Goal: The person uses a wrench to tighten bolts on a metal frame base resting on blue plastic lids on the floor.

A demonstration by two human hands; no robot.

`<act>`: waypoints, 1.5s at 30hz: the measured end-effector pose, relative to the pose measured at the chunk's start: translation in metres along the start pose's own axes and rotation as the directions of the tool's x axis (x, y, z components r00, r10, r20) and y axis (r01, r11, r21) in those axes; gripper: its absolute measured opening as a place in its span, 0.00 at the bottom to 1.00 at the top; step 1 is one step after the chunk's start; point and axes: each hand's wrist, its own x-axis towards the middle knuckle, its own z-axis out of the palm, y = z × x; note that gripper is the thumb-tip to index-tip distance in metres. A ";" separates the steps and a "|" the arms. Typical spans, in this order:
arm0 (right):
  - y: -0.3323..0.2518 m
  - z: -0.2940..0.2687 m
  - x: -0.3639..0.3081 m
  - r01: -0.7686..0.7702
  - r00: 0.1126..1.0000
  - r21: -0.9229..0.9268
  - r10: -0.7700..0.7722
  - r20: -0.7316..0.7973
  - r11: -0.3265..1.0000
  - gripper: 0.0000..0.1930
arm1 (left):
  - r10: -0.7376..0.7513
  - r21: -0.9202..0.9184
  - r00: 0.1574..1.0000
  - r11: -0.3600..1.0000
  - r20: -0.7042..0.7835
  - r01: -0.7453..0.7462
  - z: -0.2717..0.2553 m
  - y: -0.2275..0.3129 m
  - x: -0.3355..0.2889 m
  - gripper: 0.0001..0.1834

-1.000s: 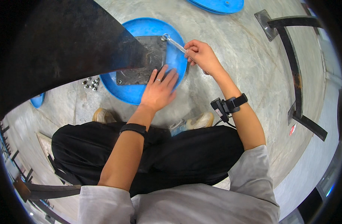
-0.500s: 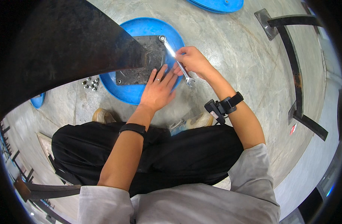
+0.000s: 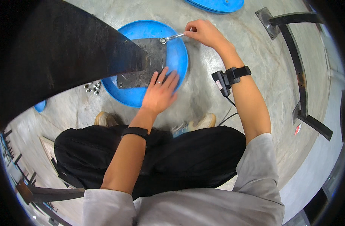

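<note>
My right hand (image 3: 204,33) is closed on the outer end of a silver combination wrench (image 3: 175,36). The wrench's ring end sits over the far right corner of a dark metal base plate (image 3: 136,80), at a bolt or nut there. My left hand (image 3: 159,92) rests with fingers spread on the plate's near right corner and the blue disc beside it. The plate lies on a round blue plastic disc (image 3: 129,98) with a raised rim. From the plate rises a wide black metal post (image 3: 67,49), which hides its left part. A fastener (image 3: 121,85) shows at the near left corner.
Several loose nuts (image 3: 92,87) lie on the floor left of the disc. Another blue disc (image 3: 217,4) is at the far edge. A black metal frame (image 3: 298,64) with foot plates stands at the right. My shoes (image 3: 206,121) are close to the disc.
My right hand has swung the wrench away from me, counter-clockwise about the plate's far right corner. My left hand has stayed nearly in place.
</note>
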 end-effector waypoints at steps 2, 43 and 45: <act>-0.004 -0.009 0.005 0.051 0.998 0.010 -0.052 0.037 0.999 0.12 | 0.001 0.007 1.000 1.000 -0.002 -0.001 0.000 -0.002 0.000 0.28; -0.062 0.030 -0.081 -0.568 0.822 0.657 0.308 0.479 0.496 0.12 | -0.001 -0.023 0.999 1.000 -0.045 0.000 0.000 0.000 0.001 0.26; -0.064 0.031 -0.081 -0.582 0.813 0.661 0.310 0.493 0.474 0.12 | 0.003 -0.018 0.999 1.000 -0.046 -0.004 -0.001 -0.001 0.001 0.26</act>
